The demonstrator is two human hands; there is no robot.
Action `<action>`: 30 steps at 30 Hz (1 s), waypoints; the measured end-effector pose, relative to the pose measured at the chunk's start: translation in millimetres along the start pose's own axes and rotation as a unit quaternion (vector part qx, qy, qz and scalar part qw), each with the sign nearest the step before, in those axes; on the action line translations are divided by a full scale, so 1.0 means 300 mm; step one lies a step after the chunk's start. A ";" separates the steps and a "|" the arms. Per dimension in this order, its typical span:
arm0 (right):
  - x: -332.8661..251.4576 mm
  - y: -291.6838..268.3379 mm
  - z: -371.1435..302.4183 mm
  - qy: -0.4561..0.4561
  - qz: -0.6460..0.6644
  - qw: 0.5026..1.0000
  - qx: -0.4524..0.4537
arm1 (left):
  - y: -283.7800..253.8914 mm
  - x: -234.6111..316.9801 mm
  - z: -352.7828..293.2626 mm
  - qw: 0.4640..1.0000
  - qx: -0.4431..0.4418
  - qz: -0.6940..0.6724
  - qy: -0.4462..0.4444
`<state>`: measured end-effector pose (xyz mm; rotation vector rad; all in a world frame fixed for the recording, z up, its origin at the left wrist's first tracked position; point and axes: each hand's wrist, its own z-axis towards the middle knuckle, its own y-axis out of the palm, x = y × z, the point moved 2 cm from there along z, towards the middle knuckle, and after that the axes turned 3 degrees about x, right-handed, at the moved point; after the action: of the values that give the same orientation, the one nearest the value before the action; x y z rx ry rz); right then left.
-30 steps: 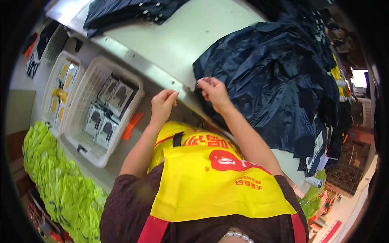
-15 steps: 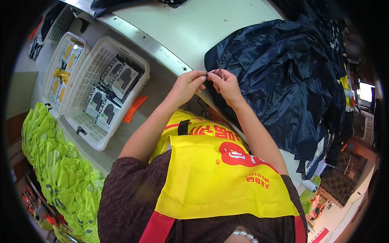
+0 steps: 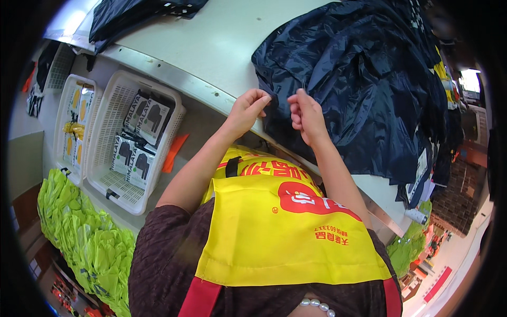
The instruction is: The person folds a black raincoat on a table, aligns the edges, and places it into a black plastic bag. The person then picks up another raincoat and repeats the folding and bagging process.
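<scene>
A shiny navy garment (image 3: 359,95) is spread over the right of the table and hangs past its near edge. At the garment's left edge, my left hand (image 3: 246,112) is closed, pinching a small dark bit of the fabric between thumb and fingertips. My right hand (image 3: 309,118) is held just over the garment, to the right of the left hand and apart from it. Its fingers are curled around a thin, pointed metal tool (image 3: 303,84); only the tip shows, so its kind is unclear.
The pale table (image 3: 222,47) has a metal edge strip. Another dark garment (image 3: 137,21) lies at its far left. Left of me stand a white basket (image 3: 177,119) of packaged garments and a narrower white basket (image 3: 58,121). Lime-green garments (image 3: 90,238) are heaped nearby; a thread spool (image 3: 416,215) is at right.
My right hand has drawn away from my left, to the right and slightly down. The left still pinches at the garment's edge. The whole view has shifted and turned a little.
</scene>
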<state>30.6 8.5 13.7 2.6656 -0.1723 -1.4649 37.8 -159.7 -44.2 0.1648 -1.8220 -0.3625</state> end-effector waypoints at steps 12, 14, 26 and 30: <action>0.010 -0.046 -0.058 0.096 -0.174 0.976 -0.092 | 0.076 -0.028 0.039 0.997 -0.035 0.017 0.062; 0.006 -0.048 -0.038 0.094 -0.187 0.973 -0.092 | 0.074 -0.032 0.039 0.997 -0.032 0.015 0.063; -0.048 -0.074 -0.084 -0.145 -0.240 0.945 -0.169 | -0.034 -0.040 -0.018 0.942 0.224 0.180 0.173; -0.131 -0.263 -0.174 -0.203 -0.276 0.939 0.025 | -0.036 -0.011 0.009 0.927 0.299 0.181 0.134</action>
<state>58.2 93.8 63.5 2.5230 0.5674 -2.1820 35.3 -168.3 -51.5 0.2769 -1.5982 0.4685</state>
